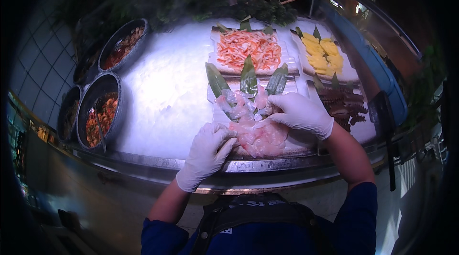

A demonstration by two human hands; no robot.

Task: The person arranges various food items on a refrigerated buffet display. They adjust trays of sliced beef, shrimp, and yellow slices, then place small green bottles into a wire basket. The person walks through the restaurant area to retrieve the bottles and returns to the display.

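Observation:
Thin, pale pink slices of raw fish (263,140) lie heaped on a white plate (301,142) with a brown rim. My left hand (211,151), in a white glove, touches the heap's left edge with its fingertips; whether it pinches a slice I cannot tell. My right hand (297,113), gloved too, has thumb and forefinger together at the right side of the slices; what lies between them is hidden. Three green leaves stand behind the fish, the middle leaf (248,77) upright and the outer two leaning outward.
Crushed ice (161,86) fills the display. Orange-white strips (249,48), yellow slices (322,54) and dark brown pieces (342,106) lie on neighbouring plates. Several dark bowls stand left, one with a spoon (99,126). A metal edge (157,161) runs in front; blue containers (373,68) stand right.

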